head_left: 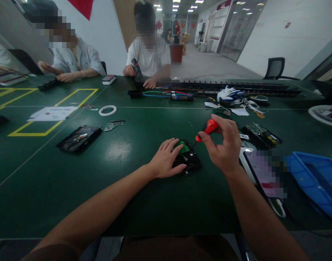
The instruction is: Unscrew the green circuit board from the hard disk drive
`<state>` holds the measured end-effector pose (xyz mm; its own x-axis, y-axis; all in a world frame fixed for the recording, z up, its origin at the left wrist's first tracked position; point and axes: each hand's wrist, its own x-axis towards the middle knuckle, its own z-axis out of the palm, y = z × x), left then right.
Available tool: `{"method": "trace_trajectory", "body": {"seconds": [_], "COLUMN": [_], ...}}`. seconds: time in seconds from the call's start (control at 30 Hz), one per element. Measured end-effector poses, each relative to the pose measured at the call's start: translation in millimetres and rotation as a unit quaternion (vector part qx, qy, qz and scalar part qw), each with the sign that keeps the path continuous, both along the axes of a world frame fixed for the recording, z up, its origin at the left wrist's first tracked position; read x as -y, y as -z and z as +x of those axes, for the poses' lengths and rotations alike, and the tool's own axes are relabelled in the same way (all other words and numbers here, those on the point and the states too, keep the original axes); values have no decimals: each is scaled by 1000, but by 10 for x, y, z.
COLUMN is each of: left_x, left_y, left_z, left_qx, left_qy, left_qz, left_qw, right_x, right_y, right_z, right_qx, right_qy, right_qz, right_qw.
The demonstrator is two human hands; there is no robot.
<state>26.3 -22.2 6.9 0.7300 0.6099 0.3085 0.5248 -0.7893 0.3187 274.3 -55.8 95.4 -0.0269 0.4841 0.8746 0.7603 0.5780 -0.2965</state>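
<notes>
Our green tabletop [46,181] fills most of the frame. Near its centre, our left hand [166,159] lies, thumb apart from fingers, on a black hard drive [192,161] with a green circuit board [184,146]. Our right hand [226,146] is clamped on a red-and-black screwdriver [210,126], its tip at the drive's upper edge. A blue bin [318,195] sits at lower right. Farther off, at top centre, we see a co-worker [149,54] gripping a power drill [137,68].
</notes>
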Motion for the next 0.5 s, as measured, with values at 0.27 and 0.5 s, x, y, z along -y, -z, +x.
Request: {"method": "trace_trajectory", "body": {"seconds": [0.27,0.5], "left_x": [12,12], "left_y": [-7,-14], "left_z": [-10,-5], "left_qx": [6,-9], "left_qy": [-1,5], "left_qz": [-10,4], "left_qw": [1000,1000], "right_x": [-8,-40], "right_y": [14,78], "right_z": [-33,3], "right_qx": [8,-17], "right_qy": [4,-53], "right_qz": [-2,-41], "right_qw": [1000,998]}}
